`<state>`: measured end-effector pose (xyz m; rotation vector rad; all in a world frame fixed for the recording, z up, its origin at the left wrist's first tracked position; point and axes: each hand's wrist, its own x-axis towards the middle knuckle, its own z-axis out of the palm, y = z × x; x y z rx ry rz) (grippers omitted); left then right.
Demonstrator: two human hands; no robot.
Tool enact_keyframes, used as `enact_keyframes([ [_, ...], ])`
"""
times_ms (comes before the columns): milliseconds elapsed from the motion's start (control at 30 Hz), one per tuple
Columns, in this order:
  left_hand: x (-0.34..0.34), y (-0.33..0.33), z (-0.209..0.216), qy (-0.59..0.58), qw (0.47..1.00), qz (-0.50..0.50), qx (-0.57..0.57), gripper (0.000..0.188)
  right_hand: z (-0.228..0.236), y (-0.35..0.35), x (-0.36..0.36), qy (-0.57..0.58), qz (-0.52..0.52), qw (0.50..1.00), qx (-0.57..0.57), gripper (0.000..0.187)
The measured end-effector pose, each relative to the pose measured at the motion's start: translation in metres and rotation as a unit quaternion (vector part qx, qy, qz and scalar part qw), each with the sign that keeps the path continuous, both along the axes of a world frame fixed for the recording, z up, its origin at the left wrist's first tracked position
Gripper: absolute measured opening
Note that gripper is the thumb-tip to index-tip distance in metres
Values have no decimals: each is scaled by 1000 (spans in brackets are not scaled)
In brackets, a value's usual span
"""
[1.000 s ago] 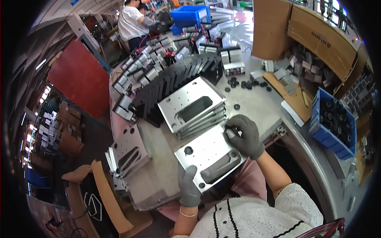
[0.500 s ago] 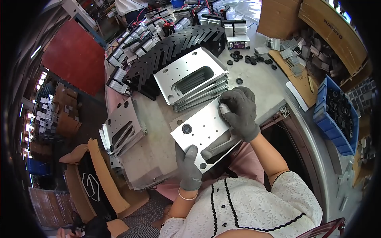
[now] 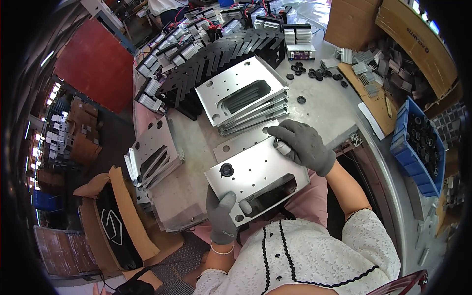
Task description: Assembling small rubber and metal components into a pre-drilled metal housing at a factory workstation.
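Note:
A silver metal bracket (image 3: 250,169), with round holes and a large cut-out, is held tilted in front of me at the table's near edge. My left hand (image 3: 221,214), in a grey glove, grips its lower left corner, thumb on top and a fingertip showing through the cut-out. My right hand (image 3: 305,147), also gloved, is closed at the upper right corner. Its thumb, with a pale covering on the tip, presses near the edge while the index finger reaches past it. One black rubber grommet (image 3: 226,170) sits at the left hole. Behind lies another flat silver bracket (image 3: 231,147).
Stacked silver brackets (image 3: 216,93) stand ahead, with another stack (image 3: 155,147) at left. Black brackets (image 3: 196,73) line up behind. Loose grommets (image 3: 301,100) lie on the metal table (image 3: 329,115). A blue bin (image 3: 415,157) of grommets is at right, an open cardboard box (image 3: 132,221) lower left.
The bracket has swung slightly left and toward me, and more of its face shows. My right hand has shifted right and down, its index finger now stretched out. My left hand moved a little left.

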<state>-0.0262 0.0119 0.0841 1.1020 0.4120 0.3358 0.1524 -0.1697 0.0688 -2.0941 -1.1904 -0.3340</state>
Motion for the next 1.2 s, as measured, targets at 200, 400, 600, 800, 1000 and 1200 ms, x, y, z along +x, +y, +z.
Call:
enact_keyframes([
  [200,-3,11,-4,-5,998,-51,-25,51,3,-12,-7,106,7,994,-32,39],
  [400,1,25,-6,1,996,-85,-1,55,6,-29,4,463,180,868,18,39],
  [600,2,42,-21,26,989,-138,56,74,-14,-26,-5,449,97,888,33,33],
  [800,18,16,-37,-304,932,-137,-144,70,-13,-15,-9,517,41,850,91,36],
  [1000,21,8,-36,-188,971,-27,-142,62,-16,-21,67,35,-315,946,-58,12],
  [1200,23,-8,-19,-141,974,-89,-154,60,-34,-29,109,74,-261,962,-25,14],
])
